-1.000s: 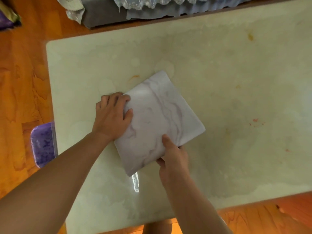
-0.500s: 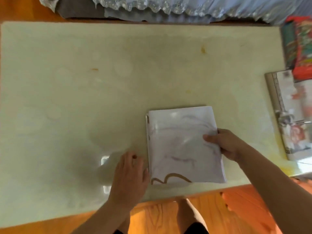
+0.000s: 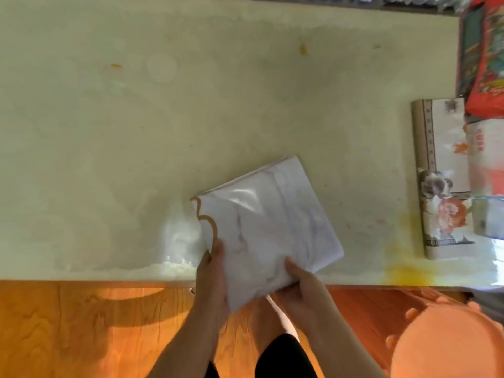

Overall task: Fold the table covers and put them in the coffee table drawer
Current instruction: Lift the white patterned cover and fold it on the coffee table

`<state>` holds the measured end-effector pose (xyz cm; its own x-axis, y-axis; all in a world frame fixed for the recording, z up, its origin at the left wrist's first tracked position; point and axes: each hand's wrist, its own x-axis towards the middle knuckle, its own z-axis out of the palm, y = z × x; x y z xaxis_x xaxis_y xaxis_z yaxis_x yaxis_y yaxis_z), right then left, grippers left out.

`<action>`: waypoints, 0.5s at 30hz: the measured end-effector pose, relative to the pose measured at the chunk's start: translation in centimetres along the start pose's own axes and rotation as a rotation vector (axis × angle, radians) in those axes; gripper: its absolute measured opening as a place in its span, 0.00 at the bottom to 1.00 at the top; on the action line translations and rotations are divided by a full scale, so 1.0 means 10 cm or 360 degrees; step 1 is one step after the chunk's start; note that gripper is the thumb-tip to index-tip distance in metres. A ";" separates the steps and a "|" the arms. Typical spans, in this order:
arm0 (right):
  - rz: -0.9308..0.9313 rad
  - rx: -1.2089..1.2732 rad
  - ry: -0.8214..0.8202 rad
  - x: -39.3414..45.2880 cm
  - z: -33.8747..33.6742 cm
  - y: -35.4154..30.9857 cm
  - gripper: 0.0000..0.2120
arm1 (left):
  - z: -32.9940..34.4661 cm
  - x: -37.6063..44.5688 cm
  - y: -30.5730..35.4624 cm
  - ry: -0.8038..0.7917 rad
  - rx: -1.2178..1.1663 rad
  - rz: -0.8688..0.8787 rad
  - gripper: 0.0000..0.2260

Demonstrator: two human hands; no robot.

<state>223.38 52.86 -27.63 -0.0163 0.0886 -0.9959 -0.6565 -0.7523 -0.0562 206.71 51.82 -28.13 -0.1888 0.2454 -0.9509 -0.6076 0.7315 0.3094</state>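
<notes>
I have the folded table cover [image 3: 268, 222] in both hands at the near edge of the tabletop [image 3: 169, 126]. It is a white, faintly marbled square with a brown scalloped trim along its left side, turned at a slant so one corner points away from me. Most of it lies over the tabletop, while the near corner juts out past the edge above the wooden floor [image 3: 68, 328]. My left hand [image 3: 214, 276] grips the cover's left near edge, thumb on top and fingers tucked beneath it. My right hand [image 3: 298, 285] grips the near right edge the same way, thumb pressed onto the top layer and the rest curled under.

The tabletop is pale yellowish, stained with orange specks and faint rings. At its right end lies a floral printed box [image 3: 441, 181], with red packaging [image 3: 488, 64] behind it. An orange cushion [image 3: 447, 347] sits by my right forearm, low on the right.
</notes>
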 end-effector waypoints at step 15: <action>-0.2262 -0.4393 -0.0898 0.33 -0.32 -0.85 0.56 | -0.30 0.49 1.00 0.0016 0.0755 -0.0262 0.11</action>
<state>231.34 57.41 -30.72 -0.8106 0.3196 -0.4906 0.4785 0.8445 -0.2405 197.36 58.42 -29.72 -0.1290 0.0981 -0.9868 -0.2127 0.9692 0.1242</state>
